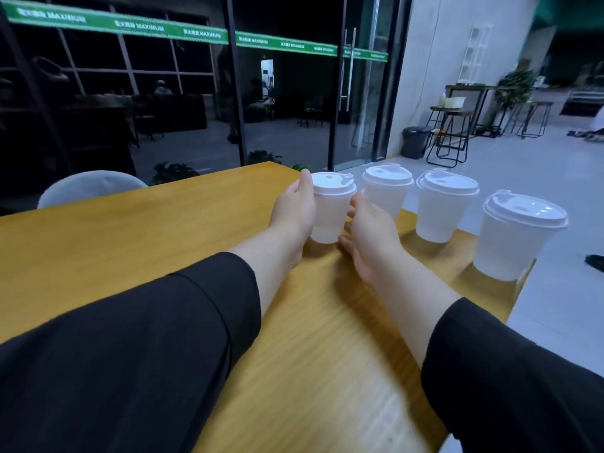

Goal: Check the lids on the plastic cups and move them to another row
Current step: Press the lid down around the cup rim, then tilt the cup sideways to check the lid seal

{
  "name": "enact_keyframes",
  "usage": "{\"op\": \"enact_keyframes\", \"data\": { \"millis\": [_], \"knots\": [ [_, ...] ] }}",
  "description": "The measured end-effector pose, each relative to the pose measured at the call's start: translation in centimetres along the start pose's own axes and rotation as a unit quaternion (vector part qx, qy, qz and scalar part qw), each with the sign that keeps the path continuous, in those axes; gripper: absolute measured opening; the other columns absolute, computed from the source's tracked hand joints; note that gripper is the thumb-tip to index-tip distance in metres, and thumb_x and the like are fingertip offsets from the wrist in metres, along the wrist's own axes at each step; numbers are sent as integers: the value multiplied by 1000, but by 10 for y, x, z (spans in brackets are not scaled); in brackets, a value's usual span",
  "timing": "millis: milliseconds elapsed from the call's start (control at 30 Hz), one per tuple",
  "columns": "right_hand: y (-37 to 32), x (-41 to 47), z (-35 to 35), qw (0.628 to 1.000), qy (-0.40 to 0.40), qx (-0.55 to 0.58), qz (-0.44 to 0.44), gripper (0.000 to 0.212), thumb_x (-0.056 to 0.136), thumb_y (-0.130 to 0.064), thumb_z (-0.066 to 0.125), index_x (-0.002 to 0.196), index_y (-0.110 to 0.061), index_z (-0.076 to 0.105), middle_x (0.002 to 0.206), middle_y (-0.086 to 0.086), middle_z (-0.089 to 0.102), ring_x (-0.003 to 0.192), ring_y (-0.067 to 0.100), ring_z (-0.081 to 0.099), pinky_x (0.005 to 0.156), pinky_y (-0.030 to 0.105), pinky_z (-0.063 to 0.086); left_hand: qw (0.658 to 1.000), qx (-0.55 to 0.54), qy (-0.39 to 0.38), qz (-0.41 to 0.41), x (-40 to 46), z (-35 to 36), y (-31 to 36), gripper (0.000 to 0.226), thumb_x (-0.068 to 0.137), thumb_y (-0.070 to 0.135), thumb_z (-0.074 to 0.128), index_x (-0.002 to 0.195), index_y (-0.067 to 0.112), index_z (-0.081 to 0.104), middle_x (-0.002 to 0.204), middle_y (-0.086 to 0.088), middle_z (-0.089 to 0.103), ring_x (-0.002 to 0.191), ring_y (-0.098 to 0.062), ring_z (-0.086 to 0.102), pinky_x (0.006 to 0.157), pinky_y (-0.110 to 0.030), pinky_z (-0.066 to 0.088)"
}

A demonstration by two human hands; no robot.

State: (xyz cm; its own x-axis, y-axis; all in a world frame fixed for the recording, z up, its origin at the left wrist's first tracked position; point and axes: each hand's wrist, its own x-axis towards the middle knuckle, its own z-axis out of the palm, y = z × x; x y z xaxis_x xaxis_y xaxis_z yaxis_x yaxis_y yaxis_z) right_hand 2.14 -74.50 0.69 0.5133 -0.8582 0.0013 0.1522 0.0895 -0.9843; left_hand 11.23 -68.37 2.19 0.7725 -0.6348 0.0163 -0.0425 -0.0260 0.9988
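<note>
Several frosted plastic cups with white lids stand in a row along the far right edge of the wooden table [137, 230]. My left hand [295, 210] wraps around the left side of the leftmost cup [330, 210], thumb up by its lid [333, 184]. My right hand [367, 230] touches that cup's right side low down, fingers curled toward it. The second cup [387, 191], third cup [443, 204] and nearest cup [518, 233] stand untouched to the right, all lidded.
The table's right edge runs just behind the cups, with grey floor beyond. A pale chair back [91, 188] shows at the table's far left side. Dark glass walls stand behind; stools [449, 138] and a bin [415, 142] are farther off.
</note>
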Motion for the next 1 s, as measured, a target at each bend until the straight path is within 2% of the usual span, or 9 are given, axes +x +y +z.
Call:
{"op": "enact_keyframes", "data": {
  "millis": [167,267,333,433,567,667,767,867,1000],
  "knots": [
    [4,12,0,998,41,29,32,49,107,-53,36,121,-14,61,108,1,65,114,30,64,108,50,49,996,-58,57,-35,15,3,-2,46,104,66,30,87,29,52,94,6,57,100,-22,58,107,-51,49],
    [6,13,-3,996,64,25,60,55,107,-54,35,110,-6,61,123,9,61,123,39,59,109,57,47,995,-53,65,-51,11,5,-16,52,104,65,30,115,23,59,101,6,58,111,-26,59,107,-51,48],
    [4,13,-3,995,63,39,71,49,108,-52,35,103,-12,63,117,5,60,115,33,61,108,55,47,995,-64,44,-59,9,9,-21,61,103,67,31,134,23,58,105,6,59,117,-28,59,108,-50,48],
    [3,16,0,994,65,48,73,45,108,-51,35,87,-19,58,105,-8,62,97,15,62,107,51,49,995,-76,32,-59,13,15,-20,68,102,69,31,141,19,56,113,1,61,118,-29,59,110,-50,46],
    [4,19,-2,993,40,70,86,50,107,-55,37,130,-15,58,102,-8,63,90,15,63,81,35,54,993,-91,17,-67,19,21,-11,58,105,65,29,129,20,57,102,2,61,103,-23,62,108,-44,47],
    [5,19,-3,991,17,96,96,66,103,-62,39,150,-15,46,146,2,54,124,26,58,95,39,49,989,-125,-15,-81,18,16,-9,73,104,68,29,154,16,43,136,-8,58,125,-30,57,114,-46,42],
    [7,12,-3,990,4,106,96,73,102,-63,40,153,-11,42,158,7,44,144,28,44,111,44,41,987,-141,-10,-82,6,-5,-11,80,103,69,30,160,13,33,159,-18,41,146,-35,42,119,-48,38],
    [4,-4,-1,993,-15,76,90,69,104,-60,38,148,-8,46,152,11,48,145,28,41,120,46,35,985,-153,4,-78,-19,-42,-10,77,104,68,29,157,12,38,156,-21,45,145,-36,44,120,-49,38],
    [-1,-40,27,993,-95,-11,71,61,104,-57,42,147,-14,50,143,2,54,139,22,47,112,42,41,990,-126,52,-42,-75,-123,-5,69,105,62,34,154,14,43,146,-16,57,136,-30,54,117,-47,43]
  ]
}}
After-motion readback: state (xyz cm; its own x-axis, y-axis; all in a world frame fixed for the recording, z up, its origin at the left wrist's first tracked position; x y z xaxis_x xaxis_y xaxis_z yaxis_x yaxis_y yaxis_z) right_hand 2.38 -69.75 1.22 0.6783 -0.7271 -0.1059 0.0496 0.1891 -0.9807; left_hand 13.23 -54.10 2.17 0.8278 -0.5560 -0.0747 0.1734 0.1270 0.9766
